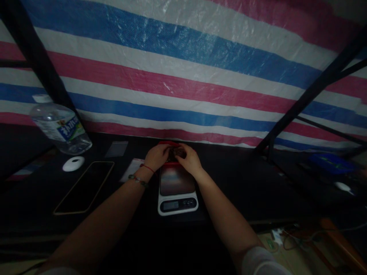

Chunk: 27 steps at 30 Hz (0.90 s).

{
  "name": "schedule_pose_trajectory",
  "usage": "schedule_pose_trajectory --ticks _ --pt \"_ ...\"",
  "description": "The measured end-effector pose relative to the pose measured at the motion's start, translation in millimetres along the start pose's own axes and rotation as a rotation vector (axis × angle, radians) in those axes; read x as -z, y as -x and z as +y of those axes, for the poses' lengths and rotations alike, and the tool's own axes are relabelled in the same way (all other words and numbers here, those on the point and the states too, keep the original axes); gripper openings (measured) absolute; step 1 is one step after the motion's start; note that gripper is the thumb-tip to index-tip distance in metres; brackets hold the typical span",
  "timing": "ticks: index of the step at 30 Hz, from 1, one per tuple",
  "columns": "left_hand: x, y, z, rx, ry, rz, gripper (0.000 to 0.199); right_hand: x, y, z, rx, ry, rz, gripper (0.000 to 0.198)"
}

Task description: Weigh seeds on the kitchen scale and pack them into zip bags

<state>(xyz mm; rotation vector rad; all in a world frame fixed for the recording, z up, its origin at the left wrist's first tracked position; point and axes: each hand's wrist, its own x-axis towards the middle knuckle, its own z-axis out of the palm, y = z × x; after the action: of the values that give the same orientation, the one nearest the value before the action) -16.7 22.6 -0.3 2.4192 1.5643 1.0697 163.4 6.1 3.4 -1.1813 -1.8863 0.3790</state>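
The dark brown contents (174, 152), lumpy and dimly lit, sit in a red container (172, 164) just beyond the dark plate of a white-edged scale (177, 211). The left hand (156, 156) and right hand (190, 159) are close together over them, fingers curled in from either side; whether they are clamped on any piece cannot be told. The black desk (235, 183) also carries, on the left, a phone (84, 189), a white rounded object (73, 164) and a clear bottle (60, 126). Striped plastic sheeting (177, 88) hangs along the far side, between dark metal posts (304, 101).
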Motion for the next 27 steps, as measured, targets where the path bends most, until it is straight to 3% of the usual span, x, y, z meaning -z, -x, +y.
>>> schedule_pose_trajectory --ticks 6,15,18,21,25,27 --pt "8 2 2 -0.079 0.043 0.047 0.033 15 7 -12 0.042 -0.003 -0.005 0.051" --pt "22 3 -7 -0.093 -0.064 0.08 0.037 35 26 -23 0.303 0.006 -0.333 0.032" --pt "24 3 -10 -0.095 -0.086 0.079 0.037 38 27 -21 0.294 0.008 -0.422 0.044" --pt "25 3 -12 -0.114 -0.104 0.065 0.034 44 27 -17 0.286 -0.008 -0.323 0.048" --pt "26 4 -11 -0.153 -0.109 0.026 0.034 49 23 -8 0.272 0.008 -0.043 0.021" --pt "27 4 -11 -0.155 -0.104 0.025 0.034 48 21 -4 0.246 0.036 0.046 0.019"
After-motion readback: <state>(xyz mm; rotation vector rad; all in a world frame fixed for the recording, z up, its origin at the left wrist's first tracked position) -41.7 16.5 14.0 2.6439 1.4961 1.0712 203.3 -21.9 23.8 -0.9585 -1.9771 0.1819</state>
